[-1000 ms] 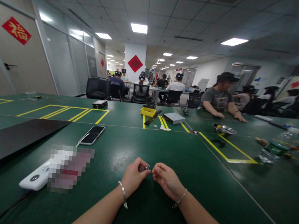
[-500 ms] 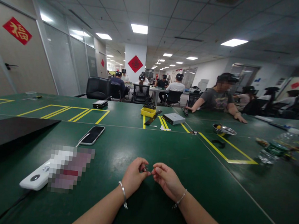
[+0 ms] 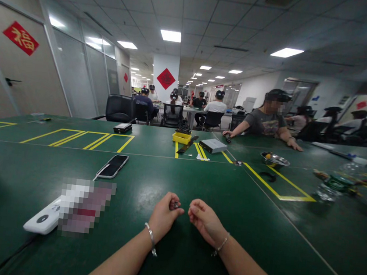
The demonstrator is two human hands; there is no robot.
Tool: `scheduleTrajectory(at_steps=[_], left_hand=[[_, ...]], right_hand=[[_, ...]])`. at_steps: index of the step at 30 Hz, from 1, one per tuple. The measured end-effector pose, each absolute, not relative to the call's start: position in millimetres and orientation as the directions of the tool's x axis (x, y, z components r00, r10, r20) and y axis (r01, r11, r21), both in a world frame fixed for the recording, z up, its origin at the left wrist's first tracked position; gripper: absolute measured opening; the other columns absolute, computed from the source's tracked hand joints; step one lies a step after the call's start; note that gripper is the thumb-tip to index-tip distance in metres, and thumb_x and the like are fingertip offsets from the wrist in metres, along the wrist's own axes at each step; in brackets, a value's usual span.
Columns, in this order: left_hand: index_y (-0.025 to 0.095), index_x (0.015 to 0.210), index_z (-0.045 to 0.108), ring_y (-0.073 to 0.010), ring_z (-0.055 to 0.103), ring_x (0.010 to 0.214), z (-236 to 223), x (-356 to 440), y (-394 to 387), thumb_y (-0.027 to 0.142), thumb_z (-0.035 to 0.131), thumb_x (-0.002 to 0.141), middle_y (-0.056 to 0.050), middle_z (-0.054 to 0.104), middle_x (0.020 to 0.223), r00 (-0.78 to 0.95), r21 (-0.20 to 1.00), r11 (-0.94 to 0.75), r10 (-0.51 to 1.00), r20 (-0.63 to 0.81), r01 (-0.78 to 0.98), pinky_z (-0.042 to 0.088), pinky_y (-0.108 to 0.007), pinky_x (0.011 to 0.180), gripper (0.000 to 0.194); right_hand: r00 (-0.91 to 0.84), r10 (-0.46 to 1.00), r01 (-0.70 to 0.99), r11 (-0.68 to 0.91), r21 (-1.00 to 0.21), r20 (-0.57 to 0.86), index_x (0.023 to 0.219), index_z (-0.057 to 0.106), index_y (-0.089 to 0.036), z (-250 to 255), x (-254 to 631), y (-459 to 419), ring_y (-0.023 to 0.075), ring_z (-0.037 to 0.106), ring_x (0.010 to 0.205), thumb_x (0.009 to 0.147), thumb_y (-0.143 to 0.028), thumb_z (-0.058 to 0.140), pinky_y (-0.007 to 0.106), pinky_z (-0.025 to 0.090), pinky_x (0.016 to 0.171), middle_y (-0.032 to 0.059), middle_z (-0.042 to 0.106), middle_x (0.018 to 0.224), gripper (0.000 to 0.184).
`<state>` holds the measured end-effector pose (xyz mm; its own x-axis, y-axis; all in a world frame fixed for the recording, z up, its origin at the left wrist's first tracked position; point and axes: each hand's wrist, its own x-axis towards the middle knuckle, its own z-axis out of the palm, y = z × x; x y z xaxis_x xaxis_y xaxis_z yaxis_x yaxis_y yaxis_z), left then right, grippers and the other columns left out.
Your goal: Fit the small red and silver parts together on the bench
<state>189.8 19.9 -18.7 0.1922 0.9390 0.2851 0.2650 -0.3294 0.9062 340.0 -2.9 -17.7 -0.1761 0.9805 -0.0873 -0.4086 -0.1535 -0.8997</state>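
My left hand (image 3: 164,212) is closed around a small shiny metal piece (image 3: 176,205), whose kind is too small to make out. Facing it, a short gap away, my right hand (image 3: 205,217) has its fingers curled together in a pinch. Whatever may be between those fingertips is hidden. Both hands are just above or resting on the green table (image 3: 239,258), and each wrist wears a bracelet.
Left of my hands lie a phone (image 3: 114,166) on a cable and a white power bank (image 3: 43,219). Farther back are a yellow tray (image 3: 182,138), a grey box (image 3: 213,146), a metal bowl (image 3: 280,161) and a bottle (image 3: 330,189). A co-worker (image 3: 268,118) sits across at right.
My hands have drawn slightly apart, widening the gap between the fingertips. The large dark panel at the left has mostly gone out of view. The co-worker's hand has shifted slightly left.
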Motion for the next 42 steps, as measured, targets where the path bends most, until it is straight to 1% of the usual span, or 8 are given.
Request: scheduleTrajectory(at_steps=[8,16,21,24,29,33,38,42], left_hand=[[0.02,0.082,0.053,-0.0118,0.052,0.07,-19.6,186.8,20.8,0.012,0.048,0.068,0.002,0.057,0.075,0.229,0.895,-0.34,0.932,0.28,0.29,0.04,-0.025,0.068,0.017],[0.021,0.093,0.057,-0.0124,0.048,0.084,-29.1,185.6,30.6,0.006,0.042,0.069,-0.003,0.047,0.093,0.199,0.833,-0.476,0.879,0.434,0.282,0.04,-0.027,0.077,0.032],[0.02,0.103,0.051,-0.0103,0.051,0.072,-27.8,186.4,29.3,0.006,0.034,0.073,-0.004,0.047,0.094,0.212,0.893,-0.397,0.911,0.355,0.211,0.044,-0.026,0.067,0.037],[0.018,0.097,0.053,-0.0105,0.05,0.069,-25.7,186.2,27.8,0.007,0.032,0.073,-0.004,0.051,0.087,0.215,0.887,-0.387,0.916,0.338,0.253,0.043,-0.027,0.068,0.033],[0.018,0.085,0.057,-0.0132,0.049,0.078,-25.1,185.7,26.4,0.009,0.041,0.069,-0.002,0.051,0.083,0.225,0.841,-0.436,0.897,0.38,0.32,0.04,-0.028,0.074,0.024],[0.02,0.088,0.058,-0.0133,0.048,0.082,-27.3,185.6,28.0,0.008,0.044,0.067,-0.003,0.047,0.088,0.198,0.832,-0.451,0.892,0.406,0.323,0.039,-0.028,0.076,0.028],[0.018,0.098,0.054,-0.011,0.051,0.069,-27.8,186.3,30.0,0.016,0.037,0.075,-0.003,0.051,0.084,0.227,0.912,-0.349,0.926,0.301,0.216,0.043,-0.025,0.066,0.029],[0.019,0.095,0.054,-0.0107,0.052,0.063,-26.1,186.6,27.3,0.021,0.038,0.076,-0.001,0.057,0.078,0.253,0.933,-0.295,0.937,0.241,0.205,0.043,-0.025,0.063,0.025]], right_hand=[[-0.153,0.981,-0.415,-0.171,-0.893,-0.117,0.069,0.054,-0.014,-16.3,339.4,-3.7,0.0057,0.045,0.055,0.061,-0.023,0.063,0.021,0.035,0.056,-0.0018,0.051,0.06,0.015],[-0.176,0.975,-0.43,-0.198,-0.881,-0.133,0.074,0.057,-0.013,-16.3,340.6,-2.6,0.0065,0.049,0.058,0.062,-0.019,0.061,0.022,0.037,0.059,-0.0002,0.055,0.064,0.014],[-0.179,0.973,-0.441,-0.213,-0.872,-0.147,0.081,0.056,-0.013,-18.7,341.6,-1.9,0.0079,0.051,0.061,0.065,-0.023,0.059,0.024,0.038,0.062,0.0028,0.058,0.071,0.019],[-0.186,0.971,-0.443,-0.218,-0.87,-0.149,0.082,0.056,-0.013,-19.7,341.8,-2.0,0.0076,0.051,0.061,0.065,-0.023,0.06,0.024,0.038,0.062,0.0035,0.058,0.072,0.021],[-0.181,0.975,-0.439,-0.199,-0.877,-0.13,0.082,0.055,-0.015,-20.2,341.7,-1.7,0.0064,0.051,0.061,0.06,-0.019,0.064,0.023,0.038,0.062,0.0022,0.058,0.074,0.024],[-0.179,0.975,-0.427,-0.199,-0.882,-0.133,0.077,0.053,-0.015,-19.2,341.1,-1.7,0.0061,0.05,0.059,0.06,-0.021,0.065,0.022,0.038,0.06,0.0009,0.057,0.07,0.022],[-0.193,0.972,-0.421,-0.202,-0.884,-0.131,0.075,0.053,-0.014,-17.1,340.7,-2.5,0.0057,0.047,0.053,0.067,-0.032,0.058,0.02,0.036,0.053,-0.0009,0.053,0.059,0.02],[-0.202,0.972,-0.427,-0.196,-0.883,-0.119,0.075,0.053,-0.015,-16.1,341.2,-3.5,0.0062,0.048,0.056,0.063,-0.027,0.062,0.021,0.037,0.056,-0.0006,0.054,0.064,0.019]])
